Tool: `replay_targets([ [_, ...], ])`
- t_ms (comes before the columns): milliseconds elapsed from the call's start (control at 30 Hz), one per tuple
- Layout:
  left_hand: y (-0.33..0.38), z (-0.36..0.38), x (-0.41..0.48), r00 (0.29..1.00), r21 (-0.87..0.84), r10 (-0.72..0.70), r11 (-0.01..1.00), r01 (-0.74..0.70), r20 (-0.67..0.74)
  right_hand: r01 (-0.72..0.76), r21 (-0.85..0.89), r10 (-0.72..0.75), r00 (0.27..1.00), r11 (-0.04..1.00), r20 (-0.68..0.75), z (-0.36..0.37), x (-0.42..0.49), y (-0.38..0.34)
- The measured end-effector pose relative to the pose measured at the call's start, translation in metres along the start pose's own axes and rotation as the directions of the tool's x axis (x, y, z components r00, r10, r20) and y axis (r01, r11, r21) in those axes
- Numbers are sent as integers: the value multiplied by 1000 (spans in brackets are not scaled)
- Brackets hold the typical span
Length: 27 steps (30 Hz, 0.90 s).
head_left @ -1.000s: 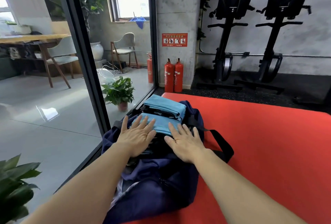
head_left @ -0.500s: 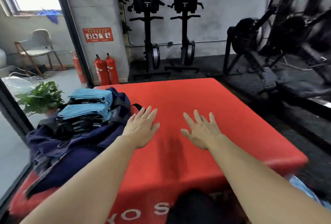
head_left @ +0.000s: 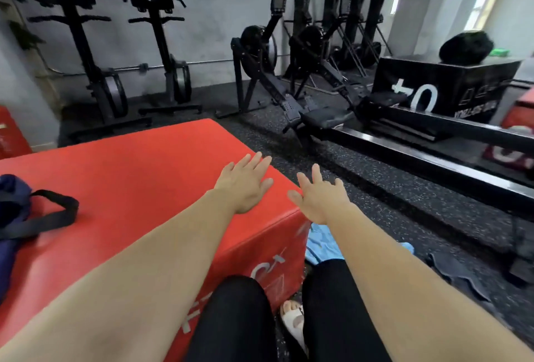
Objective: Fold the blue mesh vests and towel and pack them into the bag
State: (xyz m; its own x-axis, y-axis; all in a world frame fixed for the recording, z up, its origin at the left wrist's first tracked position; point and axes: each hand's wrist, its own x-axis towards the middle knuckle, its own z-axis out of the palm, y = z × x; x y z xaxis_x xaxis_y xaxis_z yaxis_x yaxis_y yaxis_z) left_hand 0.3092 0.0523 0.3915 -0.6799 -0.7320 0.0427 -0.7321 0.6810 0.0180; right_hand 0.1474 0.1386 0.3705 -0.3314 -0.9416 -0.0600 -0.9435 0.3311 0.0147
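Head view: a person stands at the corner of a red box, both bare arms reaching forward into the middle of the frame.
Left hand: flat and spread, fingers wide, holding nothing; it lies over the box's right corner, and whether the palm touches the top cannot be told.
Right hand: open with fingers splayed, empty, just past the box's edge and above the dark floor.
Bag: navy, at the left edge of the frame on the box; most of it is cut off, its opening and contents out of sight. A black strap loops out onto the red top.
Blue cloth: light blue fabric on the floor, lower centre, just right of the box's side; largely hidden behind the right forearm and a black-clad leg, so towel or vest cannot be told.
Dark cloth: grey, crumpled on the floor at lower right, blurred.
Foot: a pale sandal shows between the legs, partly covered.
Background: rowing machines and a black box across the upper frame, soft with motion blur.
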Motion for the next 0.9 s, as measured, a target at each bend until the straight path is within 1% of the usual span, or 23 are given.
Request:
replay_targets([
  [200, 62, 17, 62, 989, -10, 144, 990, -144, 21, -131, 3, 131, 990, 991, 46, 20, 9, 76],
  [367, 112, 49, 125, 971, -36, 225, 974, -223, 85, -221, 5, 218, 967, 975, 133, 58, 29, 149],
  [467, 143, 79, 162, 955, -44, 263, 965, -260, 137, -273, 13, 266, 944, 962, 195, 89, 43, 192],
  [633, 180, 140, 221, 923, -33, 296, 954, -297, 246, -304, 21, 286, 915, 953, 283, 153, 74, 246],
  [800, 205, 206, 268, 879, -52, 313, 947, -316, 359, -371, 80, 317, 872, 925, 374, 219, 103, 277],
  [900, 215, 247, 291, 857, -73, 325, 943, -323, 400, -401, 103, 321, 842, 910, 434, 262, 117, 290],
])
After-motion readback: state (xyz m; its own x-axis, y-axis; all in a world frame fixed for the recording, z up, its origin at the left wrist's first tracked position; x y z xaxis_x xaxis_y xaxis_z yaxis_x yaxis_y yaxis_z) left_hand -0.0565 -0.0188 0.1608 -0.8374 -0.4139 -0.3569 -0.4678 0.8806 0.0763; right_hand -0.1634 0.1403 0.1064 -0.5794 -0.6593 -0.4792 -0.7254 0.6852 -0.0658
